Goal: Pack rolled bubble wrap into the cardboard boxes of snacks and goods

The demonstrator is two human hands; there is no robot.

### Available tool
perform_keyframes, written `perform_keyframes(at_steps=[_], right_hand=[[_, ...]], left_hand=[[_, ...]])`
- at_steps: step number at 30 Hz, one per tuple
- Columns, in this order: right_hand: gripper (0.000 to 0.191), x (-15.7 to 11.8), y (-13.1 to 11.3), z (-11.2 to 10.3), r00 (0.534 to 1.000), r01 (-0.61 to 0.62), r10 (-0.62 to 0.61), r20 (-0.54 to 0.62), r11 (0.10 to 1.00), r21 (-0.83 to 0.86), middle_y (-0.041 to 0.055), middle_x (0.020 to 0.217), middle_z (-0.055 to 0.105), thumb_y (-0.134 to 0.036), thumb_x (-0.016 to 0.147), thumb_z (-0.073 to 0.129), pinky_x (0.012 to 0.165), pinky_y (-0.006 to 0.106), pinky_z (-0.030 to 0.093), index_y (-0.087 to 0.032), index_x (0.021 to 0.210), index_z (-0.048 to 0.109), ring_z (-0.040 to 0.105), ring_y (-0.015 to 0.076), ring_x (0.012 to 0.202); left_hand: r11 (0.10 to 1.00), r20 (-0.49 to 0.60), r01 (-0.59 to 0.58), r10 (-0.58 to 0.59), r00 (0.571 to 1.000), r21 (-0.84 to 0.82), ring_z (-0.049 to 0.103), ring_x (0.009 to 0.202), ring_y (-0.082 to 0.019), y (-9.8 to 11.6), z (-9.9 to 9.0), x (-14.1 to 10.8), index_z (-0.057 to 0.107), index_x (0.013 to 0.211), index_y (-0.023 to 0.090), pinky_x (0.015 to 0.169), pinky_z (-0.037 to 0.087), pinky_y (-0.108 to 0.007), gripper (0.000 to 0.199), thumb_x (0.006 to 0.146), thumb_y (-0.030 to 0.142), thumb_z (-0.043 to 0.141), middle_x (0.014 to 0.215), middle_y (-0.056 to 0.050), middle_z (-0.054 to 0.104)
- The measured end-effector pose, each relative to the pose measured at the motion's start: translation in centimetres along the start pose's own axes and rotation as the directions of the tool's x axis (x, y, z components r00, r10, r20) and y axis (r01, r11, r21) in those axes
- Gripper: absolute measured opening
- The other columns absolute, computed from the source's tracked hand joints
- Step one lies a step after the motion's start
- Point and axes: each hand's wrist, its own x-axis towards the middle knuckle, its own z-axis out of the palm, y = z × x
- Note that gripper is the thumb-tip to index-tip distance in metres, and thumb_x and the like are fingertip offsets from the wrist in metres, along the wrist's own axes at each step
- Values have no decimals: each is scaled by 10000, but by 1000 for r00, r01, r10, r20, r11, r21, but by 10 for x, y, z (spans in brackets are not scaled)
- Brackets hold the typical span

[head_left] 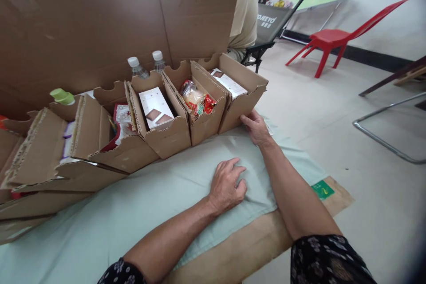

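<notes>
My left hand [228, 185] rests on the pale green cloth [159, 195], fingers apart and loosely bent, holding nothing. At the lower right corner of the end cardboard box [242, 103], my right hand [256, 128] grips with the thumb on the front face; its other fingers are mostly hidden around the side. A bit of something white shows beside that hand, too small to name. Inside the end box lies a white carton [229, 83]. The box to its left [207, 128] holds a red and clear food packet [196, 97]. Another white carton [155, 106] sits one box further left.
More open cardboard boxes [123, 159] continue leftward in a row. Behind them stand two capped plastic bottles [159, 60], a green cup-like item [62, 96] and a tall cardboard panel [100, 17]. A seated person [246, 13] and a red chair [329, 37] are beyond the table.
</notes>
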Motion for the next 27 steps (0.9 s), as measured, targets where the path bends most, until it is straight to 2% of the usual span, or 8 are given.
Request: perform_keyframes(at_steps=[8, 10, 13, 16, 18, 20, 24, 27], right_hand=[[473, 2, -8, -2, 999, -31, 30, -36, 999, -21, 6, 1134, 779, -471, 637, 866, 1118, 456, 488, -279, 1048, 732, 662, 276, 1190], [441, 1, -22, -2, 987, -5, -7, -161, 997, -74, 13, 1042, 772, -391, 624, 871, 1018, 444, 547, -259, 1020, 730, 691, 257, 1064], [345, -8, -57, 9, 901, 147, -220, -374, 966, -214, -7, 895, 724, -311, 715, 809, 871, 376, 580, -257, 1046, 729, 674, 188, 841], [413, -24, -96, 42, 930, 254, -328, -166, 901, -352, -34, 797, 700, -294, 809, 737, 770, 341, 560, -307, 1221, 714, 606, 159, 662], [493, -31, -116, 69, 959, 281, -257, 117, 825, -490, -39, 774, 714, -284, 822, 721, 752, 348, 538, -340, 1310, 692, 600, 173, 627], [440, -32, -128, 94, 948, 300, -137, 286, 679, -670, -28, 764, 732, -274, 830, 700, 754, 352, 512, -346, 1263, 726, 637, 205, 663], [222, -29, -141, 119, 953, 289, 1, 305, 309, -906, 34, 873, 792, -279, 908, 599, 740, 333, 450, -284, 1049, 770, 712, 268, 842], [213, -42, -151, 118, 949, 302, 27, 314, 206, -931, 71, 953, 811, -277, 939, 562, 711, 320, 413, -247, 1020, 757, 725, 273, 888]], left_hand=[[1000, 5, -6, 6, 1000, 5, 640, 1258, -308, 1, -1, 1, 741, 1139, 180, 1129, 507, -511, 371, 788, 153, 624, 1414, -145, 662], [1000, 10, -3, 3, 1000, 3, 637, 1265, -308, 1, -1, 2, 741, 1138, 182, 1130, 507, -512, 371, 789, 154, 620, 1412, -147, 663], [1000, 21, 1, -1, 1000, -2, 636, 1270, -305, 0, -1, 4, 744, 1133, 185, 1131, 510, -509, 372, 784, 154, 619, 1402, -139, 671], [1000, 10, 2, -2, 1000, -6, 639, 1268, -311, -1, -1, 5, 742, 1142, 165, 1139, 507, -515, 381, 778, 154, 631, 1407, -154, 669], [1000, -4, 5, -5, 1000, -1, 634, 1281, -317, 0, -1, 3, 739, 1145, 156, 1145, 502, -528, 379, 781, 154, 636, 1428, -166, 654], [1000, -13, 3, -3, 1000, 5, 626, 1295, -325, 2, -3, -6, 738, 1144, 155, 1149, 498, -543, 378, 780, 153, 636, 1444, -171, 642], [1000, -20, -25, 25, 1000, -15, 591, 1347, -356, 10, -14, -43, 749, 1148, 145, 1162, 487, -566, 402, 761, 150, 640, 1456, -197, 627], [999, -62, -16, 13, 998, -48, 581, 1366, -361, 16, -28, -80, 766, 1130, 145, 1168, 486, -561, 407, 745, 128, 637, 1465, -198, 622]])
